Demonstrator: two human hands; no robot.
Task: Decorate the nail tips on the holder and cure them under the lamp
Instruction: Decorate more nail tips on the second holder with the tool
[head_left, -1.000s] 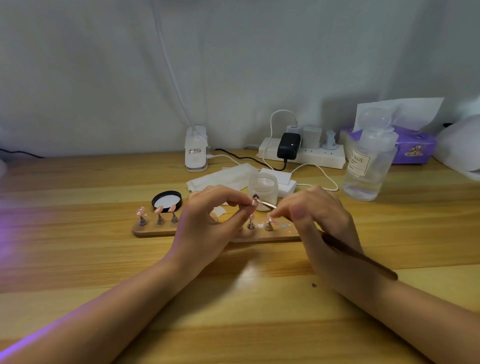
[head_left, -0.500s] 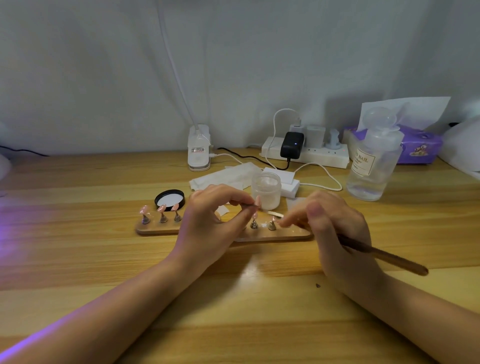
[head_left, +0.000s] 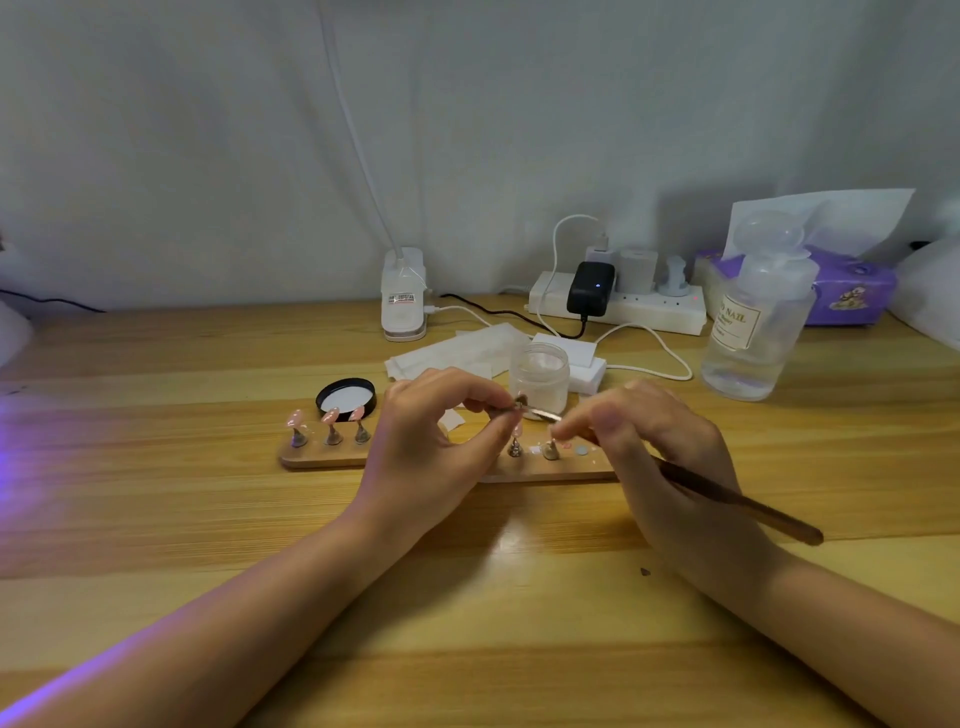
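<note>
A long wooden holder (head_left: 322, 457) lies across the table with pink nail tips (head_left: 329, 415) standing on small metal stands. My left hand (head_left: 431, 441) pinches one stand with its nail tip (head_left: 519, 402) between thumb and fingers, lifted above the holder's middle. My right hand (head_left: 660, 457) grips a brown-handled tool (head_left: 748, 506) like a pen; its thin metal end touches the pinched nail tip. An open clear jar (head_left: 540, 376) stands just behind my hands, its black lid (head_left: 346, 397) lying to the left.
A clip lamp base (head_left: 403, 296) with a white neck stands at the back. A power strip (head_left: 618, 304) with chargers, a clear pump bottle (head_left: 753, 322), a purple tissue pack (head_left: 852, 291) and white wipes (head_left: 457, 351) crowd the back right. Purple light falls from the left.
The tool's metal end has come back up to the nail tip pinched in my left hand, after dipping away toward the holder half a second ago. The camera view shifted slightly.
</note>
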